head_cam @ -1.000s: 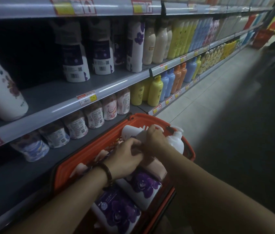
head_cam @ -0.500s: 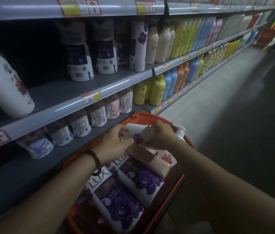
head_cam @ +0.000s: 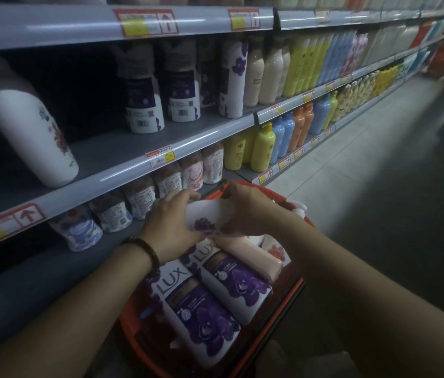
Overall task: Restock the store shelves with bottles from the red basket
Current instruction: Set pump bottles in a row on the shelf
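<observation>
Since half a second ago, both hands have raised a white bottle (head_cam: 207,216) higher above the red basket (head_cam: 131,323). At left, the middle shelf (head_cam: 111,151) shows bare space. The left hand (head_cam: 171,227) has its grip curled round one end of the bottle, which lies crosswise. The right hand (head_cam: 251,211) clamps the other end. It is probably full and weighty, made of stiff, slick plastic. It is best held round the body.

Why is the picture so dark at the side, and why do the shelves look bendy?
Head view: dim store light leaves the floor at right in shadow; the wide-angle lens bows the middle shelf edge; glare streaks the top shelf edge; far bottles blur.
</observation>
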